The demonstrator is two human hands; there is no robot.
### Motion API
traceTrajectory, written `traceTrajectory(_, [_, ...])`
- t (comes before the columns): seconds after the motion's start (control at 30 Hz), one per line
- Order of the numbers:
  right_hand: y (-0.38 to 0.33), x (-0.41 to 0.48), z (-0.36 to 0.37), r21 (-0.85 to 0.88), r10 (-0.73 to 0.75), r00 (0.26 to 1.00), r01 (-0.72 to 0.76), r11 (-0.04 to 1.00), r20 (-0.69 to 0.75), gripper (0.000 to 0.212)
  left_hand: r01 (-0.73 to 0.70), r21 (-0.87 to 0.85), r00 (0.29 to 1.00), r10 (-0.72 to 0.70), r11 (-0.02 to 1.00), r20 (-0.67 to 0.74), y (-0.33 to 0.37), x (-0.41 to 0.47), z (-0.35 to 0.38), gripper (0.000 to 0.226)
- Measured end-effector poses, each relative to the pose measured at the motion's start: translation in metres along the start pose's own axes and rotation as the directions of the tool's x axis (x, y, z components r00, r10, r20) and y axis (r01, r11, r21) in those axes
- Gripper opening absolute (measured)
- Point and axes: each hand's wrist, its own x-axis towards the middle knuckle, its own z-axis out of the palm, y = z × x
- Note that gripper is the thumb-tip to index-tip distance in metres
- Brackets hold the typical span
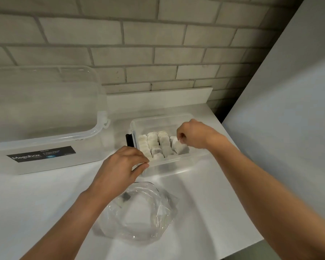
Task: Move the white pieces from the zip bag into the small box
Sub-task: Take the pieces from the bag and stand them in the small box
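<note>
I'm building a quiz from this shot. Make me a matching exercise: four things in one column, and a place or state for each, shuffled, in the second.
1 zip bag
2 small box
3 big box
4 right hand

A pinches a white piece
B lies crumpled on the counter
C holds rows of white pieces
D stands at the left, with a black label

Pairs: 1-B, 2-C, 3-D, 4-A

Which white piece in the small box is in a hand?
The rightmost piece, pinched by the right hand; the others stand packed in rows.
</note>
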Motion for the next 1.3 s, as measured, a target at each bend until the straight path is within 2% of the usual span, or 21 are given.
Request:
traceTrajectory(0.07, [0.001,0.014,0.013,-0.068,-0.021,0.993,0.029,0.997,0.114,0.021,-0.025,-0.001,0.999,0.025,1.0,0.026,-0.003,0.002,0.001,0.035])
traceTrajectory(0.2, [0.004,0.031,0.034,-0.13,-0.03,0.971,0.062,0.99,0.236,0.021,-0.04,-0.025,0.997,0.041,0.999,0.061,-0.006,0.003,0.002,0.038])
traceTrajectory(0.4, [0.001,0.04,0.048,-0.178,0.073,0.984,-0.044,0.983,0.164,0.025,-0.052,-0.069,0.997,0.056,0.996,0.055,-0.008,0.002,0.003,0.035])
traceTrajectory(0.57, [-0.002,0.041,0.048,-0.218,0.071,0.985,-0.035,0.975,0.158,0.027,-0.045,-0.066,0.999,0.046,0.997,0.027,-0.008,0.001,0.004,0.034])
traceTrajectory(0.77, [-0.005,0.031,0.034,-0.249,0.073,0.992,-0.046,0.967,0.1,0.029,-0.037,-0.065,0.997,0.041,0.997,0.063,-0.004,0.002,0.0,0.036])
traceTrajectory(0.87, [0.001,0.013,0.01,-0.128,0.087,0.995,-0.092,0.987,-0.041,0.028,0.012,-0.115,0.999,-0.007,0.993,0.042,-0.001,-0.002,-0.007,0.023])
traceTrajectory(0.97, [-0.014,-0.037,-0.01,0.126,0.039,0.953,-0.001,0.992,-0.3,0.02,0.091,-0.226,0.994,-0.1,0.97,-0.031,0.007,-0.01,-0.017,0.021])
traceTrajectory(1.03, [-0.046,-0.086,-0.011,0.422,0.06,0.898,0.145,0.895,-0.435,0.01,0.182,-0.327,0.961,-0.238,0.927,-0.141,0.014,-0.024,-0.024,0.018])
traceTrajectory(1.1, [-0.082,-0.122,0.002,0.676,0.07,0.909,0.252,0.692,-0.411,0.006,0.278,-0.392,0.895,-0.385,0.877,-0.224,0.021,-0.044,-0.033,0.013])
traceTrajectory(1.13, [-0.097,-0.132,0.016,0.735,0.037,0.933,0.257,0.628,-0.358,0.006,0.307,-0.396,0.873,-0.422,0.865,-0.244,0.022,-0.055,-0.033,0.01])
traceTrajectory(1.17, [-0.11,-0.138,0.036,0.752,-0.012,0.955,0.241,0.613,-0.297,0.007,0.319,-0.361,0.871,-0.421,0.877,-0.254,0.022,-0.069,-0.033,0.009])
traceTrajectory(1.2, [-0.122,-0.14,0.056,0.72,-0.067,0.968,0.224,0.657,-0.24,0.009,0.308,-0.275,0.89,-0.378,0.911,-0.254,0.021,-0.081,-0.03,0.009])
traceTrajectory(1.23, [-0.13,-0.138,0.078,0.641,-0.115,0.973,0.22,0.735,-0.202,0.012,0.272,-0.143,0.925,-0.299,0.952,-0.233,0.019,-0.09,-0.024,0.011])
traceTrajectory(1.3, [-0.14,-0.129,0.118,0.436,-0.157,0.977,0.204,0.876,-0.142,0.021,0.133,0.124,0.988,-0.121,0.983,-0.098,0.009,-0.108,-0.004,0.01])
